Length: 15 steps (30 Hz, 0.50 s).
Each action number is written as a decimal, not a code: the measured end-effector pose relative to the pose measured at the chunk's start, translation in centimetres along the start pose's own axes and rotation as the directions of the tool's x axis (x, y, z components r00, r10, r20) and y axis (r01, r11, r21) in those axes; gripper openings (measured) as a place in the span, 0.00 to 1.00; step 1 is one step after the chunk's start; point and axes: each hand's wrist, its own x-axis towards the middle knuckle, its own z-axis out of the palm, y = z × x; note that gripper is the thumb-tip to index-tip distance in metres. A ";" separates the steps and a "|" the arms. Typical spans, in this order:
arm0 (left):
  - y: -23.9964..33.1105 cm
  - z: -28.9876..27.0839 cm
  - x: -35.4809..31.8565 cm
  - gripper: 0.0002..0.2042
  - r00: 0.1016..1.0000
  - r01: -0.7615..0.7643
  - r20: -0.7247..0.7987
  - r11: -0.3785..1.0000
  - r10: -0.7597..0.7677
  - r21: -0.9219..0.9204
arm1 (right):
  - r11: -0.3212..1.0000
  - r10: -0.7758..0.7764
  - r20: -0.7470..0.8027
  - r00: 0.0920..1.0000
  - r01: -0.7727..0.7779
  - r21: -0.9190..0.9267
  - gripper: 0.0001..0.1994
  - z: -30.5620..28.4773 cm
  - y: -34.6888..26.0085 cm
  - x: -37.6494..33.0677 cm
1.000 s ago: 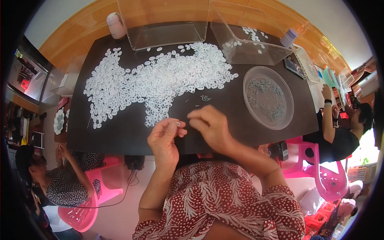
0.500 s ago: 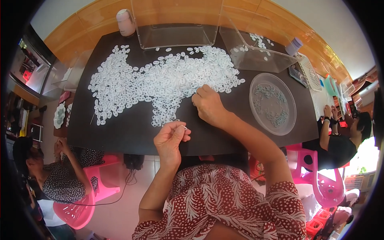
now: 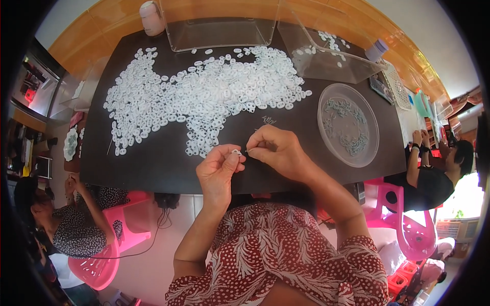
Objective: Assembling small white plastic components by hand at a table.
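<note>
Held small white piece (image 3: 236, 152) in left hand (image 3: 216, 171), over near side of desk (image 3: 145, 171) | pinched right hand (image 3: 275, 149) closed just beside it, could not tell on what | saw white oval pieces (image 3: 219, 89) heaped beyond

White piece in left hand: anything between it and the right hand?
Nothing visible: just a narrow open gap separates the white piece, pinched in the left hand, from the right hand's fingertips. The loose small grey pieces lie beyond, outside that gap.
</note>
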 end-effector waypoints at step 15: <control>-0.5 0.3 -0.4 0.04 0.995 -0.102 0.026 0.956 0.098 0.276 | 0.999 0.033 0.039 0.999 -0.033 -0.006 0.04 0.6 0.1 -0.1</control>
